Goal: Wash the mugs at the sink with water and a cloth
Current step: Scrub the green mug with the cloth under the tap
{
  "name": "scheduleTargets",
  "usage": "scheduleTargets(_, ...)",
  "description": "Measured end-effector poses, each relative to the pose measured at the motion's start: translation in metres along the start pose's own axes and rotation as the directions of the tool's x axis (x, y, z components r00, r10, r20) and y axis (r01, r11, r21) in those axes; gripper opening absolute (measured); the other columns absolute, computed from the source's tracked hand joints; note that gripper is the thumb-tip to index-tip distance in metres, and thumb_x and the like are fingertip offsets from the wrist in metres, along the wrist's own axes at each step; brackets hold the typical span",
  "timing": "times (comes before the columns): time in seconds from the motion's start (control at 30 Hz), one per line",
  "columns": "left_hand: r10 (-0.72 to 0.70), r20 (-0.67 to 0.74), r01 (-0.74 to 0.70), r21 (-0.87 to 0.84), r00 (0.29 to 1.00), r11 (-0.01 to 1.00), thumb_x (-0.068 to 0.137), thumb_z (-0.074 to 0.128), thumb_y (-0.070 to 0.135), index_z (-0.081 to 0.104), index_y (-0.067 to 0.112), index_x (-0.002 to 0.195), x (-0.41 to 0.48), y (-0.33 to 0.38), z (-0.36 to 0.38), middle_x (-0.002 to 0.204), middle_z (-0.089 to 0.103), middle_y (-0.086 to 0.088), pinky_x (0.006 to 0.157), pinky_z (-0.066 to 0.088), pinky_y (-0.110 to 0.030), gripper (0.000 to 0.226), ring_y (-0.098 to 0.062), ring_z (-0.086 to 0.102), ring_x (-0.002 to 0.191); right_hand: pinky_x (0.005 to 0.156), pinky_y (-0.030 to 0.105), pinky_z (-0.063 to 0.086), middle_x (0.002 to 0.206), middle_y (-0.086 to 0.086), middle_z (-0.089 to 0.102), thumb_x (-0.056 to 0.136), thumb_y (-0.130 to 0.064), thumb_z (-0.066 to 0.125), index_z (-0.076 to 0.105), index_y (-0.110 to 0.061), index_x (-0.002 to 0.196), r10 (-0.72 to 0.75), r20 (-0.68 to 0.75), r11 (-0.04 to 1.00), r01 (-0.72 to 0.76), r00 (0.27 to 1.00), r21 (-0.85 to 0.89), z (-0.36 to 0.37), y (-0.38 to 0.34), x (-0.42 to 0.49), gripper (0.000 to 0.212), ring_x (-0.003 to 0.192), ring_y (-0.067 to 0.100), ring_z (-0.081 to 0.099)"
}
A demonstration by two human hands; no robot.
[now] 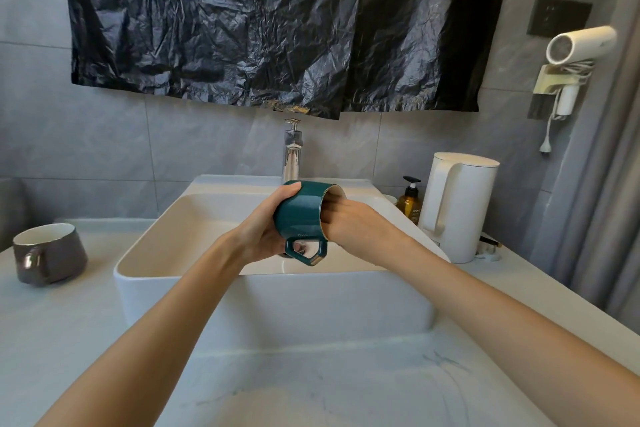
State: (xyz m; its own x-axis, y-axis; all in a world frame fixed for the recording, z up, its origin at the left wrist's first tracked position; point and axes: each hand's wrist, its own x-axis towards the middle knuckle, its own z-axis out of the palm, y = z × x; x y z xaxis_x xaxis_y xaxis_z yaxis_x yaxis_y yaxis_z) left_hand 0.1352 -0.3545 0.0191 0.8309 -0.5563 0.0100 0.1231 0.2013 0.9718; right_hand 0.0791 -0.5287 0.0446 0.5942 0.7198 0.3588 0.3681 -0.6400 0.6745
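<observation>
Evidently mid-scrub over the sink (pixel 270 295), the left hand (pixel 263 232) grips the teal mug (pixel 301 215), the right hand (pixel 356 222) reaching inside, its fingers hidden; rinsing seems next.

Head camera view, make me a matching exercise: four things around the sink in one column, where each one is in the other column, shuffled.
1. teal mug
2. grey mug
3. white kettle
4. hair dryer

A. in a wall holder
B. on the counter, left of the sink
C. held over the sink
D. on the counter, right of the sink

Pairs: 1-C, 2-B, 3-D, 4-A
</observation>
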Motion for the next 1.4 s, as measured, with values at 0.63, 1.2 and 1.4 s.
scheduleTargets(0.63,0.654,0.022,-0.558,0.545,0.756,0.626,0.098,0.051,0.025,0.05,0.019,0.111,-0.006,0.015,0.038,0.111,0.061,0.004,0.083,0.049,-0.02,0.014,-0.005,0.06,0.099,0.036,0.018,0.029,0.062,0.008,0.05,0.089,-0.007,0.065,0.052,-0.005,0.113,0.414,0.445,-0.115,-0.44,0.794,0.891,-0.035,0.004,-0.006,0.027,0.039,0.007,0.038)
scheduleTargets(1.2,0.336,-0.044,-0.246,0.591,0.941,0.768,0.1,0.046,0.034,0.056,0.013,0.107,-0.007,0.04,-0.003,0.095,0.064,-0.005,0.074,0.05,-0.027,0.025,-0.016,0.06,0.087,0.106,0.026,0.033,0.135,0.002,0.055,0.084,-0.026,0.07,0.052,-0.013,0.134,-0.009,0.105,0.949,-0.024,0.994,0.315,0.001,0.001,0.002,0.055,0.127,0.019,0.044)
scheduleTargets(1.4,0.147,-0.039,-0.115,0.44,0.988,0.891,0.101,0.044,0.031,0.058,0.011,0.109,-0.006,0.04,-0.007,0.09,0.067,-0.003,0.062,0.052,-0.021,0.026,-0.011,0.064,0.074,0.115,0.033,0.025,0.125,-0.002,0.064,0.08,-0.002,0.046,0.067,-0.015,0.116,-0.48,0.074,0.815,0.475,0.874,-0.333,-0.003,0.041,0.019,0.043,0.124,0.017,0.054)
